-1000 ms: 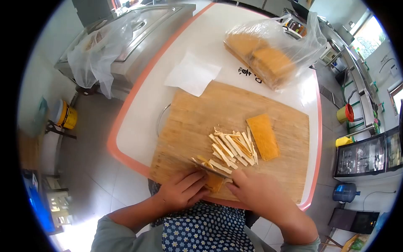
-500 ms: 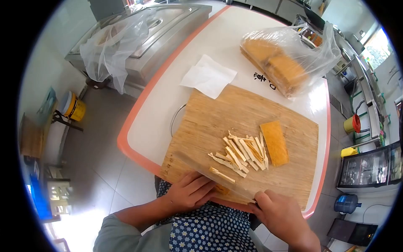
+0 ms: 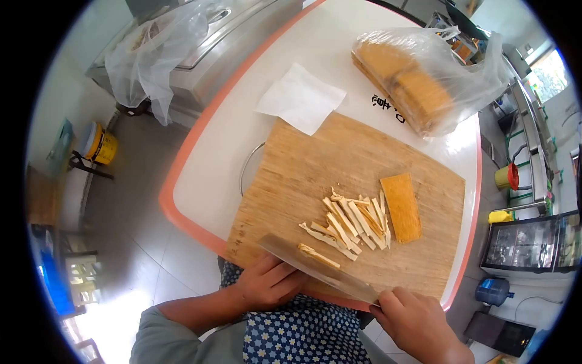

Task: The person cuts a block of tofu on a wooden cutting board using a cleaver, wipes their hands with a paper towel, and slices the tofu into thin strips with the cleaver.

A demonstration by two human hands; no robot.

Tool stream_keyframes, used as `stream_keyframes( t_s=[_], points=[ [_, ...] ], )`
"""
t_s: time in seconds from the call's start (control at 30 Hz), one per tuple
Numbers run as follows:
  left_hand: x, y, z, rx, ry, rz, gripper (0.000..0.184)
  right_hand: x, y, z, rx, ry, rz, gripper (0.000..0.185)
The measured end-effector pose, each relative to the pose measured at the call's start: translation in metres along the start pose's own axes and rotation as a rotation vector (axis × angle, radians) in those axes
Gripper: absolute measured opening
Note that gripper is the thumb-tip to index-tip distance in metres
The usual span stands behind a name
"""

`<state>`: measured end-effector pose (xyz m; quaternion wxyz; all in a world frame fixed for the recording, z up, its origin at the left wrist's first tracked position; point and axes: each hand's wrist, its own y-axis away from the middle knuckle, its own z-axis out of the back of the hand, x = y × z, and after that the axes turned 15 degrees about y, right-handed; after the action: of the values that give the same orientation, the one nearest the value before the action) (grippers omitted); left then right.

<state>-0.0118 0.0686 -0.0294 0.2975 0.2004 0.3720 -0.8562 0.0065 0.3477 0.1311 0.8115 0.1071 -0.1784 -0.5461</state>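
Note:
My right hand (image 3: pixel 415 321) is closed round the handle of a kitchen knife (image 3: pixel 321 272), whose broad blade slants across the front of the wooden cutting board (image 3: pixel 315 158). Behind the blade, my left hand (image 3: pixel 267 284) is curled with its fingers on a piece of dried tofu, which the knife now hides. One fresh-cut strip (image 3: pixel 319 255) lies along the blade's far side. Beyond it is a loose pile of pale tofu strips (image 3: pixel 347 223). A whole orange-brown slab of dried tofu (image 3: pixel 401 207) lies flat to the right of the pile.
A clear plastic bag (image 3: pixel 451 79) with stacked tofu slabs stands at the back right of the white table (image 3: pixel 209 164). White paper (image 3: pixel 301 97) touches the board's far left corner. A metal ring (image 3: pixel 245 170) shows at the board's left edge. A steel counter (image 3: pixel 206 79) stands left.
The knife blade has tilted, so more of its flat face shows and it covers the tofu under my left fingers. My right hand has moved slightly right and down. The whole view has shifted a little.

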Motion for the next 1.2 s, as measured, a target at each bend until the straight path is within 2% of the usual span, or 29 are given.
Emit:
stream_keyframes(
  t_s=[0.1,0.17,0.37,0.5,0.57,0.67,0.7,0.77,0.83,0.9,0.93,0.97,1.03,1.07,1.13,1.2],
  points=[
    [0.002,0.003,-0.001,-0.017,0.018,-0.002,0.024,-0.002,-0.016,-0.006,0.006,-0.062,0.05,0.019],
    [0.003,0.002,0.002,-0.002,0.013,-0.002,0.025,-0.001,-0.026,-0.007,-0.007,0.106,0.102,0.023],
    [0.0,-0.002,0.001,0.015,-0.003,-0.009,0.028,0.014,-0.052,-0.021,-0.087,0.025,0.158,0.024],
    [-0.003,-0.008,0.003,-0.041,0.027,0.032,0.029,0.002,-0.058,-0.015,0.004,-0.027,0.047,0.026],
    [-0.002,-0.008,0.002,-0.049,0.034,0.022,0.028,-0.007,-0.051,-0.014,-0.125,-0.127,-0.058,0.023],
    [0.0,-0.008,0.002,-0.066,0.06,0.006,0.028,-0.015,-0.029,-0.01,-0.194,-0.207,-0.059,0.028],
    [-0.001,-0.009,0.002,-0.077,0.073,0.008,0.027,-0.014,-0.02,-0.016,-0.206,-0.202,-0.068,0.028],
    [-0.01,-0.012,0.012,-0.137,0.06,-0.056,0.028,-0.008,-0.007,-0.03,-0.378,-0.134,-0.07,0.031],
    [-0.023,-0.021,0.028,-0.198,0.063,-0.122,0.028,-0.002,-0.004,-0.032,-0.403,-0.075,-0.055,0.034],
    [-0.038,-0.035,0.048,-0.155,0.104,-0.234,0.026,-0.005,-0.005,-0.047,-0.533,0.177,0.036,0.025],
    [-0.04,-0.048,0.054,-0.058,0.113,-0.208,0.027,-0.006,-0.003,-0.052,-0.534,0.264,0.058,0.027],
    [-0.038,-0.062,0.054,-0.064,0.111,-0.218,0.027,-0.004,-0.003,-0.055,-0.542,0.274,0.056,0.027],
    [-0.032,-0.084,0.054,0.179,0.206,-0.109,0.024,-0.001,-0.004,-0.059,-0.584,0.407,0.091,0.028],
    [-0.025,-0.091,0.05,0.176,0.197,-0.12,0.024,-0.001,-0.004,-0.063,-0.606,0.447,0.104,0.029],
    [-0.006,-0.1,0.036,0.342,0.264,-0.013,0.025,0.0,-0.001,-0.068,-0.61,0.474,0.106,0.029],
    [0.015,-0.112,0.026,0.34,0.29,0.047,0.025,0.001,0.001,-0.072,-0.603,0.501,0.102,0.028]
  ],
)
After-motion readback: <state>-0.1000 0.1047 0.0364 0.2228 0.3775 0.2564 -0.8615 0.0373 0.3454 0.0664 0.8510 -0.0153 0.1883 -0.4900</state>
